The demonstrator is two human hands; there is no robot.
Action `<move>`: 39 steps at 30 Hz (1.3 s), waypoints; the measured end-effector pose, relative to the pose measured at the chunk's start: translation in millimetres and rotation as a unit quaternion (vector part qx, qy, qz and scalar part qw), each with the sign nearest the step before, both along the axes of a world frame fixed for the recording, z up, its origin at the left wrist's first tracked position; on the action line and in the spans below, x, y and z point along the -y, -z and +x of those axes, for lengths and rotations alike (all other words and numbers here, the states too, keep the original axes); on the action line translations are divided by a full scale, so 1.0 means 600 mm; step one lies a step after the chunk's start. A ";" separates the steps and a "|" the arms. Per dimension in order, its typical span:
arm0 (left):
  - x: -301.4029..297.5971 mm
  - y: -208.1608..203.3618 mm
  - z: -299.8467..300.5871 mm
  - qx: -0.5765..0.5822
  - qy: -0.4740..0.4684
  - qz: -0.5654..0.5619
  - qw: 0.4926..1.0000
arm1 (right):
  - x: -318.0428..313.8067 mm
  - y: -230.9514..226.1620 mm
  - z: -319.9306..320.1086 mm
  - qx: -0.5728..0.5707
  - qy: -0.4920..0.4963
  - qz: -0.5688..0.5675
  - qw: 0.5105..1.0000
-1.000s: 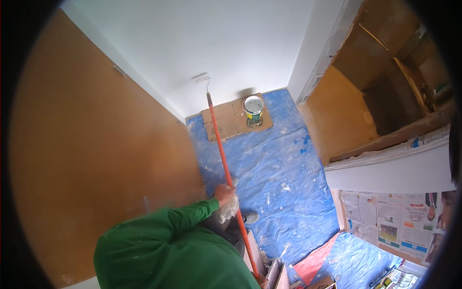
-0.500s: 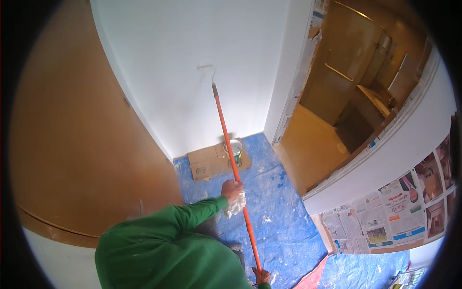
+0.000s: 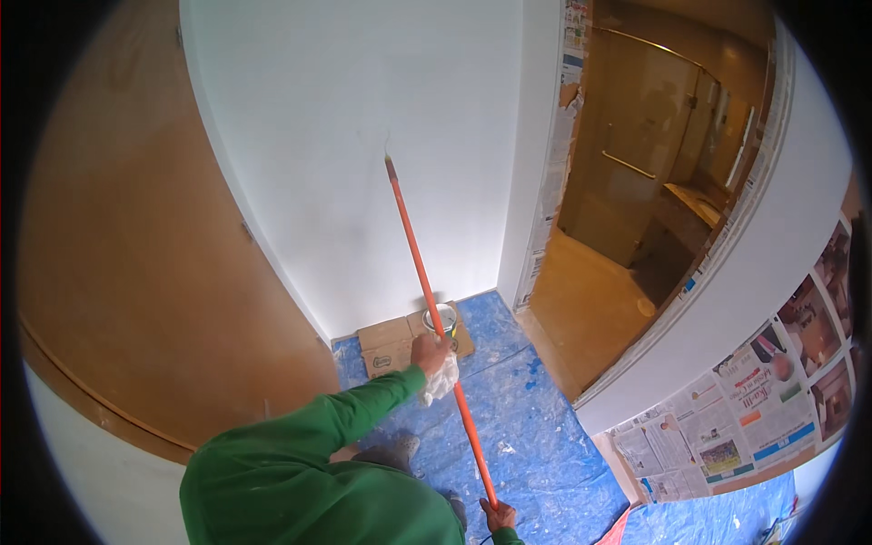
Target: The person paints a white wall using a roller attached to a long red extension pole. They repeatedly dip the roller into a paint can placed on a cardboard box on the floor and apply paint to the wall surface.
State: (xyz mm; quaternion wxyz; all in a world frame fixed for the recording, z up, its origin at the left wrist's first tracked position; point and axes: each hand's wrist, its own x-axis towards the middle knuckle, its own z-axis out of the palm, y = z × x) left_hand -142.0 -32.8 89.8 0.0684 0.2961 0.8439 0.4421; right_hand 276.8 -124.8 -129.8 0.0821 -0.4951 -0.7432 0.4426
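Observation:
My left hand [image 3: 431,352] is closed round the middle of a long orange paint roller pole [image 3: 413,245]. A crumpled white cloth [image 3: 442,381] hangs at the same hand, below the fingers. Lower down, at the pole's near end, my right hand [image 3: 499,517] grips it. The pole slants up and to the left toward the white wall [image 3: 445,209]. Its dark tip carries a thin wire frame [image 3: 388,143]; the roller itself hardly shows against the white. Behind the pole, a paint bucket [image 3: 451,329] stands on flattened cardboard [image 3: 391,338].
A blue plastic sheet [image 3: 518,409] covers the floor. On the left is a brown door [image 3: 154,272]. To the right, a doorway edged with newspaper opens on a room with a glass door [image 3: 627,145]. Newspaper sheets [image 3: 718,418] cover the lower right.
The pole's tip has gone higher on the wall and a little left, both hands still on it. The roller, faintly visible before, has faded into the white. My view has tilted up.

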 end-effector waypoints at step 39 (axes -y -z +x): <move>-0.165 -0.366 -0.053 0.007 -0.039 0.218 0.975 | -0.141 -0.285 0.094 -0.198 0.040 -0.205 0.958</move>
